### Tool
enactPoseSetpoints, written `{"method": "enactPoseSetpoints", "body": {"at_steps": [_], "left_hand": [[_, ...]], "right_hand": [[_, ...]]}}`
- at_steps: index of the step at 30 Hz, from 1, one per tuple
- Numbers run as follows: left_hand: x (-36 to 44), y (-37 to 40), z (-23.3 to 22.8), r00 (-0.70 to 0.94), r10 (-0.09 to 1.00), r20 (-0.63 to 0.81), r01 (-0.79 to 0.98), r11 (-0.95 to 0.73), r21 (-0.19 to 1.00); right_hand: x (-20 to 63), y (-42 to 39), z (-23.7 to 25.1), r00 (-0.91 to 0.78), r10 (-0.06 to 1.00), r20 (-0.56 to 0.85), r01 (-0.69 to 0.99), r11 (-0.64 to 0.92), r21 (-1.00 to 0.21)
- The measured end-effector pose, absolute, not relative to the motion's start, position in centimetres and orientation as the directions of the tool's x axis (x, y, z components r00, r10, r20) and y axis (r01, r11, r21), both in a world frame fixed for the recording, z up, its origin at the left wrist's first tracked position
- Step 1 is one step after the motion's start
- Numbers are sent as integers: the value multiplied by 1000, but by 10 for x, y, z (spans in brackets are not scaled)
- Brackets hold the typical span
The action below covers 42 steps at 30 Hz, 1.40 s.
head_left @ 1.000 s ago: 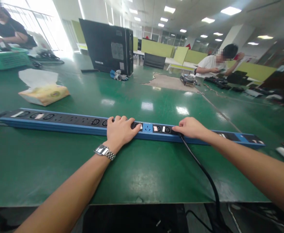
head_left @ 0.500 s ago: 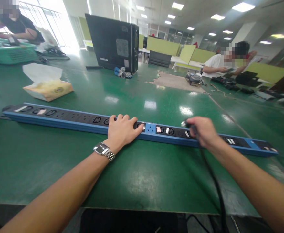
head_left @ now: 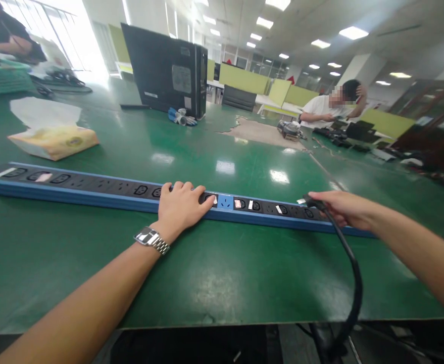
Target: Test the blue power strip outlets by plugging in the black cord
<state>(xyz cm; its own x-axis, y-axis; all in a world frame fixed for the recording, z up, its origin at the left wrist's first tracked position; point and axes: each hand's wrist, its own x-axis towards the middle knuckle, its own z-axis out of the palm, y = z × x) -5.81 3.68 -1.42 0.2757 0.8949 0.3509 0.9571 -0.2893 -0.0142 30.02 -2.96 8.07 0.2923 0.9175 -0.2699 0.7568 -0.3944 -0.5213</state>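
head view:
left hand (head_left: pixel 180 207): flat, palm down, fingers spread a little over top of power strip (head_left: pixel 93 189); pressing on it, gripping nothing. Fingertips (head_left: pixel 208 198) just beside the blue socket block (head_left: pixel 225 202).
watch (head_left: pixel 151 238): metal band, on left wrist.
right hand (head_left: pixel 345 208): closed around plug (head_left: pixel 308 201) of black cable (head_left: pixel 352 275); held just above right part of strip, prongs pointing left, clear of the sockets.
black cable: runs from right hand down over near table edge, curving below the tabletop.
power strip: long, blue sides, black top, lying flat across the green table (head_left: pixel 214 273), roughly parallel to near edge; left end runs out of frame, right end hidden behind right forearm. White and red stickers beside several sockets.
tissue pack (head_left: pixel 55 141): yellow, white tissue sticking up; far left on table, well behind strip.
computer case (head_left: pixel 164 71): black, upright, far centre of table; small bundle of blue-and-white parts (head_left: pixel 182 118) at its base.
worn patch (head_left: pixel 259 132): brownish bare area in green mat, right of case.
green basket (head_left: pixel 2 78): far left corner; another person's arm beside it.
second person (head_left: pixel 330 106): white shirt, seated at far right end of table, hand raised to head; dark gear on table around them.
ceiling: panel lights on.
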Motion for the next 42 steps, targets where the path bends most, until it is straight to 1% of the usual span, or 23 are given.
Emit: {"method": "enactPoseSetpoints", "body": {"at_steps": [2,3,5,7,10,12,14,16,18,20,21,25,27,33,36,38,40,42], "left_hand": [[-58,37,-14,272,897,348,958,-287,-9],[-58,36,-13,270,898,346,958,-286,-6],[-58,36,-12,269,900,342,958,-286,-2],[-58,37,-12,270,903,335,958,-287,0],[-59,38,-12,277,903,328,956,-293,0],[-59,38,-13,276,904,328,956,-292,1],[-58,38,-13,270,904,331,958,-285,-3],[-58,38,-13,269,902,337,959,-283,-8],[-58,37,-13,273,899,343,958,-286,-14],[-58,36,-13,278,896,345,957,-291,-17],[-58,36,-13,280,896,345,956,-292,-17],[-58,36,-13,276,898,342,957,-288,-17],[-58,36,-13,278,899,340,957,-287,-24],[-61,36,-11,289,905,313,954,-297,-22],[-56,37,-7,278,916,290,958,-286,-15],[-44,37,-4,340,891,301,932,-363,21],[-27,35,-3,449,831,329,863,-498,81],[-8,32,-4,536,772,340,786,-604,133]], "right_hand": [[300,-26,69,293,858,-422,684,-496,-535],[301,-22,65,269,840,-470,674,-513,-531],[305,-13,61,237,841,-486,731,-484,-481],[316,-6,64,272,835,-478,767,-489,-417],[347,-10,69,299,792,-533,721,-553,-417],[369,-18,67,267,790,-551,750,-530,-395],[385,-25,62,247,845,-475,861,-416,-292],[390,-27,55,208,920,-333,953,-267,-142],[385,-26,49,178,959,-220,984,-176,26],[375,-25,44,215,958,-188,969,-185,165],[369,-25,43,249,948,-198,955,-207,210],[352,-27,38,358,900,-249,909,-276,311],[348,-29,35,361,899,-249,902,-269,337],[351,-34,26,366,912,-187,897,-292,333],[351,-30,27,347,916,-204,898,-261,355],[350,-27,30,331,913,-238,900,-230,370],[349,-26,31,317,911,-264,911,-214,354],[349,-27,31,318,912,-258,917,-226,330]]}}
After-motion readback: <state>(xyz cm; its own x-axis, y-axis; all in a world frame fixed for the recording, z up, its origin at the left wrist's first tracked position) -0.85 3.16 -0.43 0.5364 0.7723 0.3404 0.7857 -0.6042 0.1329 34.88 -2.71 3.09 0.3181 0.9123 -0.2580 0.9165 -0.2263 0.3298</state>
